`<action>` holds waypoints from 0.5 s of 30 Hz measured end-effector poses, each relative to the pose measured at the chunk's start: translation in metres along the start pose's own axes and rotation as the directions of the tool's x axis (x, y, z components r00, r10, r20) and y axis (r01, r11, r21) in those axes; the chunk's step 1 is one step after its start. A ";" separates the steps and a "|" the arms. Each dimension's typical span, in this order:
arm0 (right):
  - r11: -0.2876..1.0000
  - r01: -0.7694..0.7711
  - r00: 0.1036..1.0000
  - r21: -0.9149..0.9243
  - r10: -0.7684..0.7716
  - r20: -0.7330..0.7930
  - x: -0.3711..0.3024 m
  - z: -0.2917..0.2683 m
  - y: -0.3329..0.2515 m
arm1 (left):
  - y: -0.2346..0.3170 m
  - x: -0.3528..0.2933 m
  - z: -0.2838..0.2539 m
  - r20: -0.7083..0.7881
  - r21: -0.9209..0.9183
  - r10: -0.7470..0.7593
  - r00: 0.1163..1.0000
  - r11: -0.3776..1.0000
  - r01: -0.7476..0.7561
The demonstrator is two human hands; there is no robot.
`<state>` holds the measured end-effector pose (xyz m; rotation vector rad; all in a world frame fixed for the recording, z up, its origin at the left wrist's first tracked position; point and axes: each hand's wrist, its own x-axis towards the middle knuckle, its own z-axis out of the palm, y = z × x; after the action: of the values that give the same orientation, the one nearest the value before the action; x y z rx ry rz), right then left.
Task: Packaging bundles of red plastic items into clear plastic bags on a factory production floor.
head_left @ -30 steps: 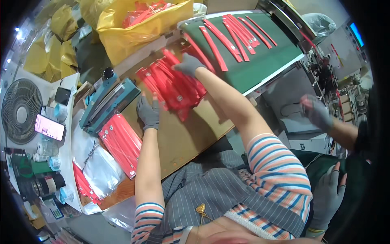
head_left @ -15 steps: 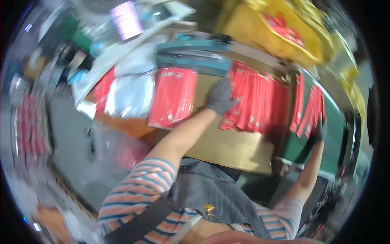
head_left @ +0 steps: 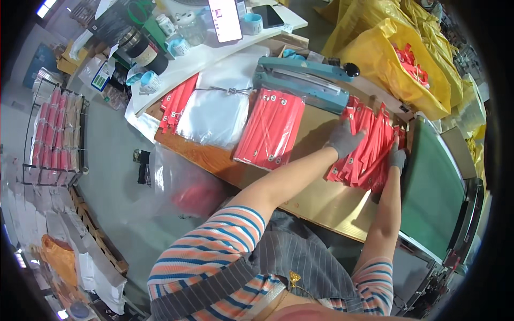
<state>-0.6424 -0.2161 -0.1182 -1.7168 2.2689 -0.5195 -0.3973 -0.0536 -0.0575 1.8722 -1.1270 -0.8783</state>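
Right hand (head_left: pixel 396 157) has come in from the green belt (head_left: pixel 433 187), where it was half a second ago, to the far right side of the red strips (head_left: pixel 369 147); the ones that lay on that belt have apparently joined the heap, and the whole view has turned. Taking the teal sealer (head_left: pixel 302 81) as the landmark, the heap lies off its right end and toward the person, on the brown board (head_left: pixel 332 206).

Left hand (head_left: pixel 345 138), just below the sealer's right end, rests flat against the heap's left side with thumb and fingers apart. The right one stands opposite it, further right of the sealer, its fingers lined up narrowly along the heap's edge; whether they pinch any strips cannot be told.

As I judge it, the step in hand is gathering and squaring: the strips fan unevenly, their lower ends out of line. The next move calls for even pressure from both sides, with the ends brought level and no strip slipping out.

Further out, a clear packet (head_left: pixel 270 128) of similar strips sits just on the person's side of the sealer, near its left end. Clear bags (head_left: pixel 214 115) tied with a cord lie left of the sealer, while a yellow bag (head_left: pixel 380 64) stands beyond its right end.
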 end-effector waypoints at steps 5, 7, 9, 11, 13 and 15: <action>0.881 0.331 0.816 0.338 -0.447 0.366 -0.095 -0.003 -0.100 | -0.012 0.022 0.000 0.346 -0.855 0.000 0.938 0.412 0.315; 0.630 -0.288 0.646 0.721 -0.429 0.632 -0.121 0.000 -0.097 | -0.019 0.011 -0.011 0.349 -0.845 -0.085 0.933 0.402 0.353; 0.376 -0.540 0.593 0.753 -0.464 0.658 -0.135 0.017 -0.077 | -0.027 -0.002 -0.024 0.341 -0.722 0.006 0.940 0.641 0.258; 0.288 -0.583 0.648 0.760 -0.399 0.648 -0.174 0.001 -0.095 | -0.031 -0.015 -0.041 0.314 -0.708 0.012 0.949 0.669 0.226; 0.238 -0.571 0.674 0.786 -0.410 0.614 -0.195 -0.015 -0.109 | -0.025 -0.026 -0.058 0.278 -0.665 0.055 0.959 0.731 0.151; 0.121 -0.328 0.773 0.937 -0.536 0.339 -0.201 -0.027 -0.112 | -0.003 -0.040 -0.081 0.123 -0.676 0.280 0.952 0.726 -0.126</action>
<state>-0.5008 -0.0465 -0.0495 -0.9603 0.7095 -0.9951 -0.3428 0.0046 -0.0156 1.0561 -0.9462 -1.1849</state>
